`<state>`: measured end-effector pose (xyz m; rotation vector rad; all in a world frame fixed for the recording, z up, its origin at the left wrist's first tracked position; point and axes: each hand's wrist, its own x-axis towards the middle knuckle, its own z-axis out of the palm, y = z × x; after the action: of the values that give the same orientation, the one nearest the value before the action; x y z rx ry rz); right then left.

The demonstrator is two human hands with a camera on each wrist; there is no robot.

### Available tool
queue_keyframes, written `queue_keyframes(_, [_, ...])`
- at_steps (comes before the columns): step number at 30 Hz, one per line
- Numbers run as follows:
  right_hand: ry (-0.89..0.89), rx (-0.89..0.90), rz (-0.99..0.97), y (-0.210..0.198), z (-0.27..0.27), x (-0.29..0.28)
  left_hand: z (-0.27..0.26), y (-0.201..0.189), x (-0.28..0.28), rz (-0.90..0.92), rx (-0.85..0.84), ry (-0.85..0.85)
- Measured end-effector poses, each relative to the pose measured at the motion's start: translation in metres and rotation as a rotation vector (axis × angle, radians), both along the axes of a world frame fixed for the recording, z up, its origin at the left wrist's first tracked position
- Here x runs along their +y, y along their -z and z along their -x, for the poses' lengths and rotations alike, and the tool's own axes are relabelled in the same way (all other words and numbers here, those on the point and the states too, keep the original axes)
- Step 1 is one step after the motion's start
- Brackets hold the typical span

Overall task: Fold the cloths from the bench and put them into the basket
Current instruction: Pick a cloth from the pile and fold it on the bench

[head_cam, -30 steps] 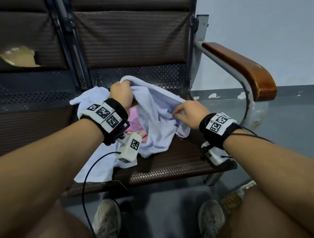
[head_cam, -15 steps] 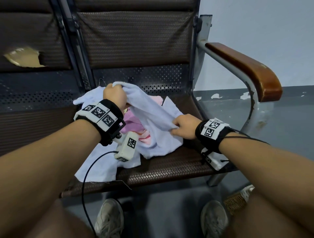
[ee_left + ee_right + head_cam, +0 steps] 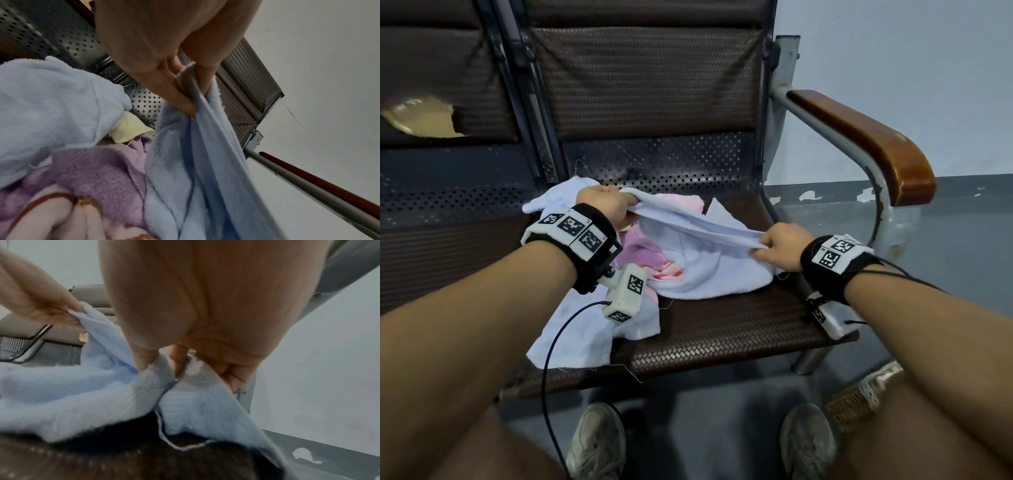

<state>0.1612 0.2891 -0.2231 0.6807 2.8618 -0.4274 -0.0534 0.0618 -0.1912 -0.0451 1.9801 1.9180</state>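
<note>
Cloth edge was what we held taut between both hands: our left hand point(image 3: 608, 204) pinched one end of the light blue cloth point(image 3: 698, 233) and our right hand point(image 3: 782, 247) pinched the other, each grip closed on it. Its lower part rested on the tabletop point(image 3: 726, 329), over a purple cloth point(image 3: 98, 175) and a pink one, with another pale blue cloth point(image 3: 585, 329) beside them.
</note>
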Motion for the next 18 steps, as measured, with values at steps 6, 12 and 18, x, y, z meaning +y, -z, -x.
queue_keyframes(6, [0.037, -0.056, 0.08, 0.003, -0.014, 0.006, -0.005, -0.005, -0.01, 0.101, 0.016, 0.118])
queue_keyframes(12, [0.051, 0.072, 0.059, -0.005, -0.016, 0.003, 0.001, 0.0, -0.006, 0.204, -0.003, 0.04])
queue_keyframes(18, [0.039, 0.279, -0.01, -0.016, -0.023, 0.005, 0.0, 0.0, -0.03, 0.28, 0.086, 0.238])
